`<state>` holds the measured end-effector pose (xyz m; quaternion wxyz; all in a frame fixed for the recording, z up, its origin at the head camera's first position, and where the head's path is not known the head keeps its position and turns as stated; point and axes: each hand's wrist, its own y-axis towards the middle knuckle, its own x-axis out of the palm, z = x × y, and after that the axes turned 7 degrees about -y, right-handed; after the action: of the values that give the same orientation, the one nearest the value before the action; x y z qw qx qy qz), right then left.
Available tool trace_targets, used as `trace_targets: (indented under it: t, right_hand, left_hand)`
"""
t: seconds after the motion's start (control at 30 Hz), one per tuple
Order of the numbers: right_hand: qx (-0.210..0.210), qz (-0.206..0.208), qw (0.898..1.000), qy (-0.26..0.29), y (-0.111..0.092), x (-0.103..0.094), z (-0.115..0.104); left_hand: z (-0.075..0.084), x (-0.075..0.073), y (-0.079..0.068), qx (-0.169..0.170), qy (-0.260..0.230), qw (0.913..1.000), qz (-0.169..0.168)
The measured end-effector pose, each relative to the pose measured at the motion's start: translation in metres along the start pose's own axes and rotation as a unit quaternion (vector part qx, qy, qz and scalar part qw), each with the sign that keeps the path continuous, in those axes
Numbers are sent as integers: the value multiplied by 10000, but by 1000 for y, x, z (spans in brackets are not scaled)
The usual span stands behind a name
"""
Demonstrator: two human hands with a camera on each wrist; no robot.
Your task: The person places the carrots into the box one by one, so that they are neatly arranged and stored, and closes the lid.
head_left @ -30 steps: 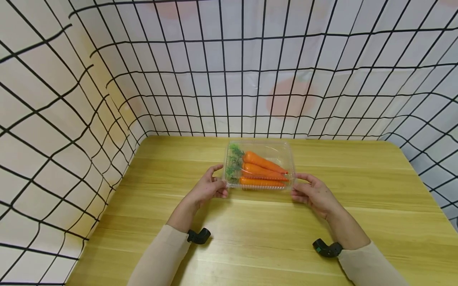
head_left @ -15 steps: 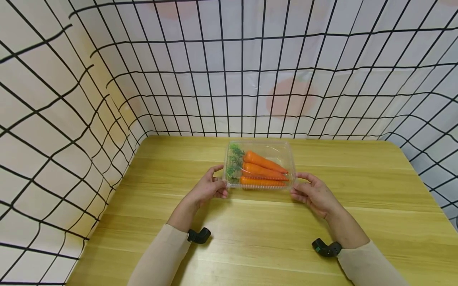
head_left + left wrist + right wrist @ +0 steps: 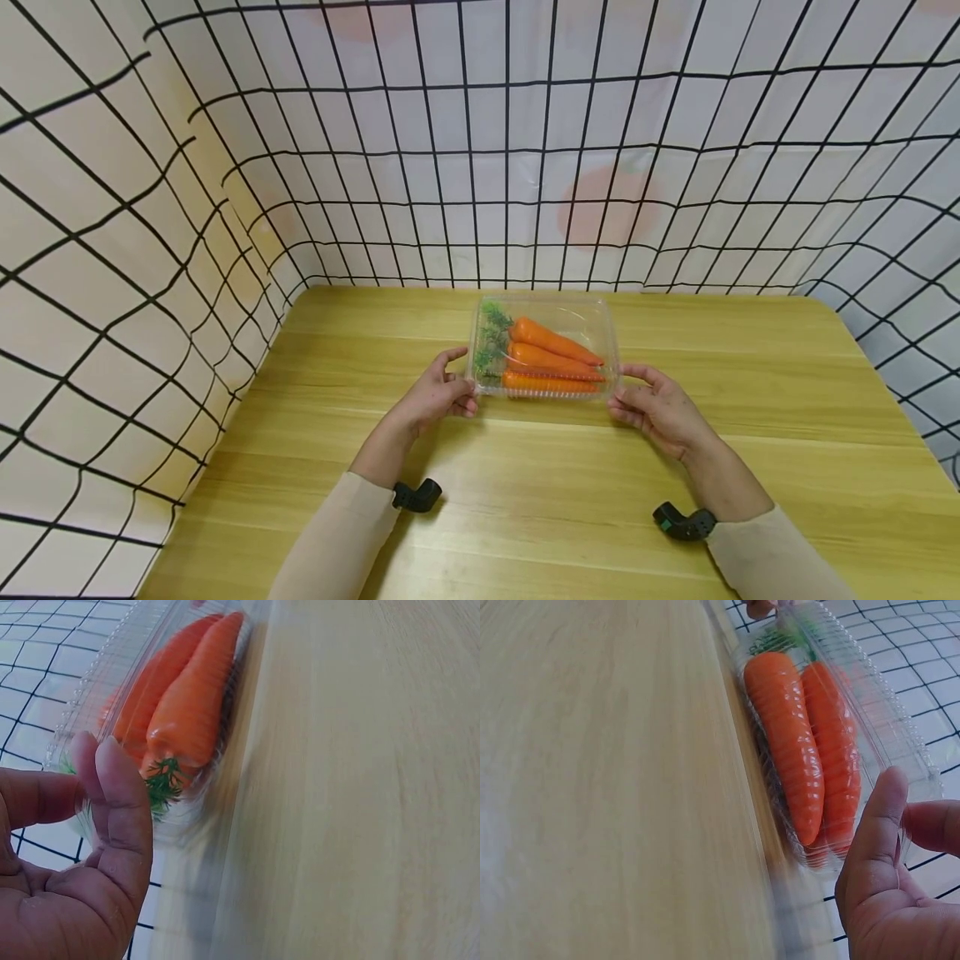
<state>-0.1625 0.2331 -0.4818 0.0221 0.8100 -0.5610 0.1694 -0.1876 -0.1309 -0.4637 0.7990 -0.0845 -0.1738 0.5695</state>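
Note:
A clear plastic clamshell box point(image 3: 585, 312) is in the middle of the head view, toward the back of the wooden table. Three orange carrots point(image 3: 553, 339) with green leafy tops point(image 3: 491, 337) lie inside, tops to the left and tips to the right. My left hand point(image 3: 435, 395) pinches the box's near left corner between thumb and fingers. At the near right corner, my right hand point(image 3: 658, 408) pinches the rim the same way. The box's lid is down over the carrots, and its ridged edge point(image 3: 889, 686) shows in the right wrist view.
The wooden table point(image 3: 525, 500) stretches in front of the box and to both sides. A white cloth with a black grid point(image 3: 442, 175) stands behind and at the left and right. Each wrist wears a small black camera point(image 3: 417, 495).

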Motion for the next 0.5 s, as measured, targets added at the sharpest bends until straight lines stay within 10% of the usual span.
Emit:
trace_targets:
  t: [0.5]
  right_hand:
    - [609,29,9944,-865,-6,-2,-12]
  left_hand:
    - [-1,-6,-3,-43,203,9997,132]
